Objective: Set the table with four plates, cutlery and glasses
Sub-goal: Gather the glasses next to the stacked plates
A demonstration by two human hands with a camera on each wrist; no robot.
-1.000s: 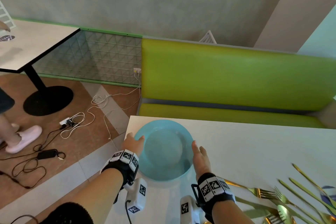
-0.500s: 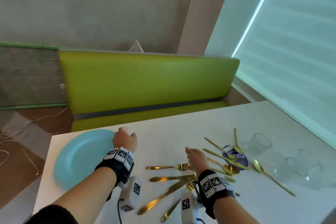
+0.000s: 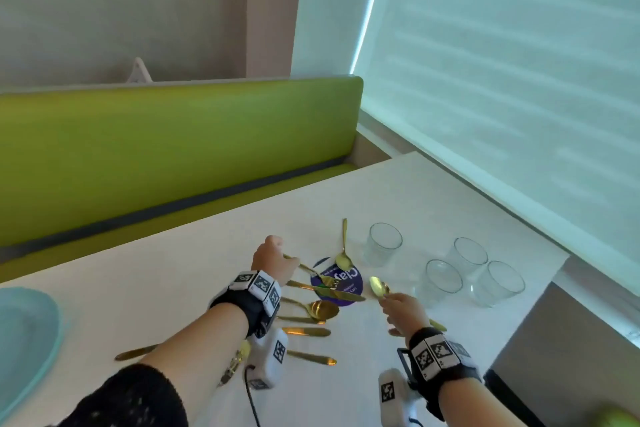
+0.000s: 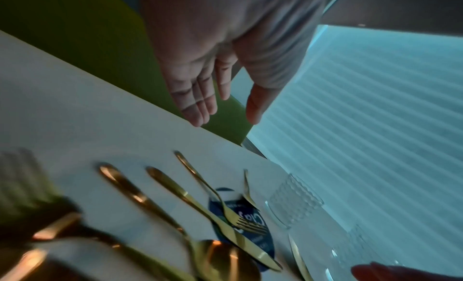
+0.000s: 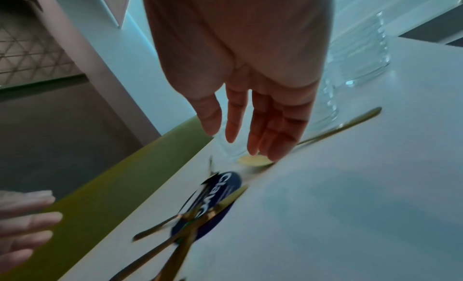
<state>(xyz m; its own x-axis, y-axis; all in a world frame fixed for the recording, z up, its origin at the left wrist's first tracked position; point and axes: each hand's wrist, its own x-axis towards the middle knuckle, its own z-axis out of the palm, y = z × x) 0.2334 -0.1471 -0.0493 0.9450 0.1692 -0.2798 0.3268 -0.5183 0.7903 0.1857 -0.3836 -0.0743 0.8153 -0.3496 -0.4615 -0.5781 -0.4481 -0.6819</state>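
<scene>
Reaching hands: we held our left hand [image 3: 273,262] and right hand [image 3: 403,314] with fingers straight, gripping nothing, over the surface [image 3: 173,281].
Cutlery [image 3: 322,310]: gold pieces lay loose between our hands, likely for sorting.
Plate [image 3: 24,340]: we saw one set at the left edge.
Glasses [image 3: 443,277]: four stood clustered beyond, apparently unplaced.

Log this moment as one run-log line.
stage: reaching for cutlery | left hand: open, above fork handle | right hand: open, fingertips at spoon | glasses: four, untouched | plate: table's left end
</scene>
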